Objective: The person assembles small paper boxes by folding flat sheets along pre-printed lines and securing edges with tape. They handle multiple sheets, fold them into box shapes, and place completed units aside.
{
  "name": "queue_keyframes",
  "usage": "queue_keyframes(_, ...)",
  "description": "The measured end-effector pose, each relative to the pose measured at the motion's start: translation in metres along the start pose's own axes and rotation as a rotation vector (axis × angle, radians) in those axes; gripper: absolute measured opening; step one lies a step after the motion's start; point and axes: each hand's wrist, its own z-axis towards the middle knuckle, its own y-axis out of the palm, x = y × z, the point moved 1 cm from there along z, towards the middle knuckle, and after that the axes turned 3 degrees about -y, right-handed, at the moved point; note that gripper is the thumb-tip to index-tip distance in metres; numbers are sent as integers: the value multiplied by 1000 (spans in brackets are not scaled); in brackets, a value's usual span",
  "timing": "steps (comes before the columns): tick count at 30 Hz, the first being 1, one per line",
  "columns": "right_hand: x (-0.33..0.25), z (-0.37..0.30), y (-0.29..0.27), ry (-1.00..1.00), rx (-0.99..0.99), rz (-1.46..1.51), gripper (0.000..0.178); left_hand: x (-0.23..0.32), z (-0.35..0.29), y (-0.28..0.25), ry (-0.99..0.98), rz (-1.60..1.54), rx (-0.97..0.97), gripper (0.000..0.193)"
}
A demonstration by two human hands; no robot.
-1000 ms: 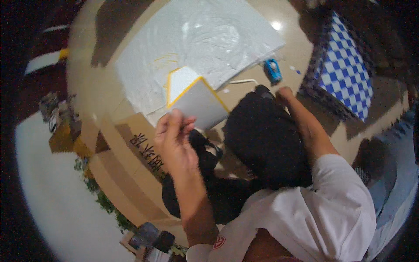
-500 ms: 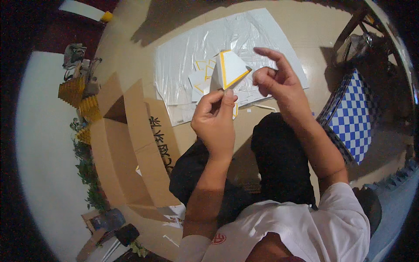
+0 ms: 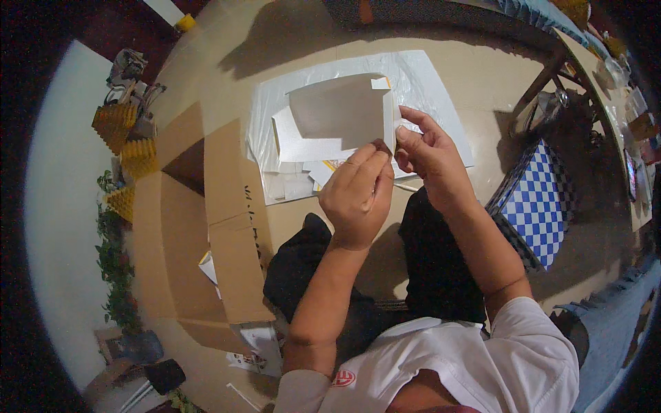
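Between my hands is a white paper box (image 3: 337,110), partly folded up, with its hollow side facing me and yellow trim at a corner flap. The fingers of my left hand (image 3: 358,191) are bunched on its near right corner. My right hand (image 3: 438,153) pinches the right side wall between thumb and fingers. Below the box, flat white pieces with yellow edges (image 3: 322,172) lie on a white board (image 3: 441,103) wrapped in clear film. The box hides part of these pieces, and the left fingertips are partly out of sight.
A large open brown carton (image 3: 184,255) stands at my left, a folded white piece (image 3: 208,267) inside it. To the right is a blue-and-white checkered stack (image 3: 533,213). Beyond it stands a cluttered table (image 3: 599,82). Green plants (image 3: 116,268) line the far left.
Half a second ago my left hand alone held the small folded white piece and my right hand hovered apart. Now both hands grip the opened-out box, and the view has shifted.
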Motion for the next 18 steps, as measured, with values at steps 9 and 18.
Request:
queue_keyframes(9, 9, 2, 17, -292, 52, -347, 56, -3, -3, -1, -417, -374, 85, 10)
queue_keyframes(18, -6, 3, 8, -531, -110, -563, 75, -13, 3, -13, -905, -963, 2, 13)
